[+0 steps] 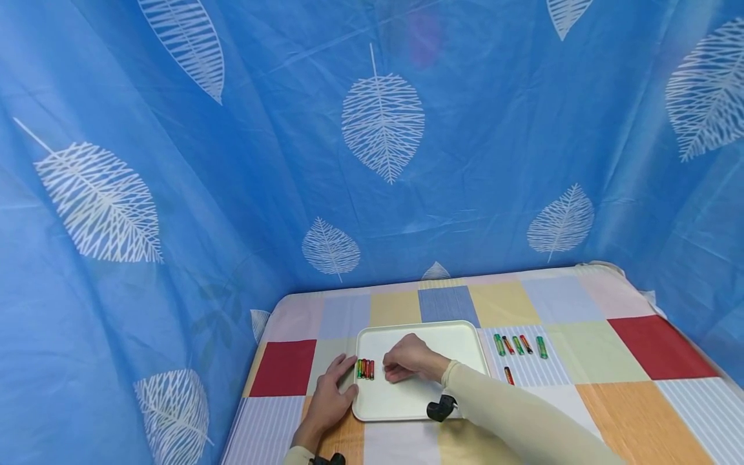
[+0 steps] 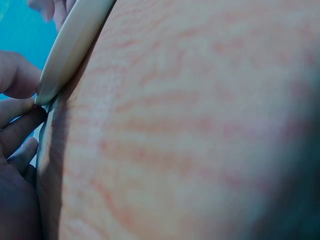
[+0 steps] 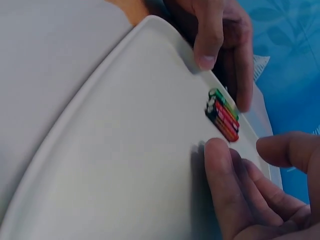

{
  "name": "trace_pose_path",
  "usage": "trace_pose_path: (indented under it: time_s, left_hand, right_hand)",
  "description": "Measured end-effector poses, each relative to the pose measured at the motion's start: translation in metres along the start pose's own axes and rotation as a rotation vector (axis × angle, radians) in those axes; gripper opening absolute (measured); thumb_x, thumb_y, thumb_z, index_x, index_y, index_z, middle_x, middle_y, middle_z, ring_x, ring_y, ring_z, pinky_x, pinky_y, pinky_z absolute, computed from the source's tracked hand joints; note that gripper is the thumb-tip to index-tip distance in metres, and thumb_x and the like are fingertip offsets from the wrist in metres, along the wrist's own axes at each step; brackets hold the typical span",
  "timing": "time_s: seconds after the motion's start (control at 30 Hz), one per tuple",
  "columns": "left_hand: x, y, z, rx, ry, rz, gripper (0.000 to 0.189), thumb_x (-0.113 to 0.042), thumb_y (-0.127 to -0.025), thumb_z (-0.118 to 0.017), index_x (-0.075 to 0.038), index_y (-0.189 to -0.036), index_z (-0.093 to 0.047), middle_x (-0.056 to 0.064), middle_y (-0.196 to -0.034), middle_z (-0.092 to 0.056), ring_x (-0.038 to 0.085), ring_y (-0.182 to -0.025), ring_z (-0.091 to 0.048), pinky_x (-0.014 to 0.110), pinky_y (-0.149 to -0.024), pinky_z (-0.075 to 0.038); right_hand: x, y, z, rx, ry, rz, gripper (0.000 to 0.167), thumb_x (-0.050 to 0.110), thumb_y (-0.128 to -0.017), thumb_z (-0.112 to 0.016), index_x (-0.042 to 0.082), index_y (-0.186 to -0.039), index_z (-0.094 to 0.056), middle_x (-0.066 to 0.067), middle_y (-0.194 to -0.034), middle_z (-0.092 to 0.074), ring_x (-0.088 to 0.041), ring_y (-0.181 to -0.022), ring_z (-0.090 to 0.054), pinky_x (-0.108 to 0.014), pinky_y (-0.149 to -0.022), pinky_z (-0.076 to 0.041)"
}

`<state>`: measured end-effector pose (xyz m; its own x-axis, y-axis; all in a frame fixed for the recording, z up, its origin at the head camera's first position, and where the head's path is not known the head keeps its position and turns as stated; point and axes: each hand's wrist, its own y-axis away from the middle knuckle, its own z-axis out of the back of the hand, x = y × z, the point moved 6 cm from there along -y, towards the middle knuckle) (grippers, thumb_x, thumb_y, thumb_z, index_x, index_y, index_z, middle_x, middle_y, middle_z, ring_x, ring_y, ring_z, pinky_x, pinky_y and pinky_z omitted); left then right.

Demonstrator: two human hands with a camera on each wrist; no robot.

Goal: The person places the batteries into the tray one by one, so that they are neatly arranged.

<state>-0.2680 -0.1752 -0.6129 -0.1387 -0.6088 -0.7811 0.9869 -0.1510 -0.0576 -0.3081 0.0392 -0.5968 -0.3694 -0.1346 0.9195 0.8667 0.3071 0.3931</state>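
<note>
Several red and green batteries (image 1: 365, 369) lie side by side in a row along the left edge of a white tray (image 1: 418, 400). My left hand (image 1: 329, 398) is at that edge, its thumb and fingers spread and touching the rim beside the row. Over the tray, just right of the row, hovers my right hand (image 3: 265, 195) with bent fingers. In the right wrist view one finger stands apart from the others. A small dark spot shows at its fingertips; whether they pinch something I cannot tell.
Right of the tray, more green batteries (image 1: 542, 347) and red batteries (image 1: 526, 344) are spread on the patchwork tablecloth (image 1: 657, 413). A single red battery (image 1: 509, 375) lies nearer me. A blue curtain (image 1: 261, 161) with white leaves hangs round the table.
</note>
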Motion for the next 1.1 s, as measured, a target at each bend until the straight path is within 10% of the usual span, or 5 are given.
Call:
trace_pose_path:
  time_s: [0.57,1.1]
  left_hand:
    - [0.004,0.000,-0.002,-0.001,0.007,0.012,0.060,-0.007,-0.091,-0.074,-0.009,-0.151,-0.066,0.029,-0.167,-0.047,0.056,-0.155,-0.043,0.074,-0.125,-0.034]
    - [0.003,0.000,-0.001,0.001,0.006,0.006,0.060,-0.008,-0.091,-0.074,-0.009,-0.151,-0.066,0.029,-0.167,-0.047,0.055,-0.155,-0.043,0.075,-0.124,-0.033]
  right_hand:
    - [-0.006,0.053,0.073,0.086,0.044,-0.032,0.027,0.009,-0.096,-0.077,-0.013,-0.110,-0.076,-0.018,-0.091,-0.081,-0.015,-0.072,-0.078,-0.031,-0.071,-0.068]
    - [-0.023,0.120,0.154,0.115,-0.151,-0.060,0.039,0.016,-0.103,-0.075,-0.012,-0.130,-0.071,-0.016,-0.113,-0.083,-0.020,-0.100,-0.082,-0.036,-0.093,-0.067]
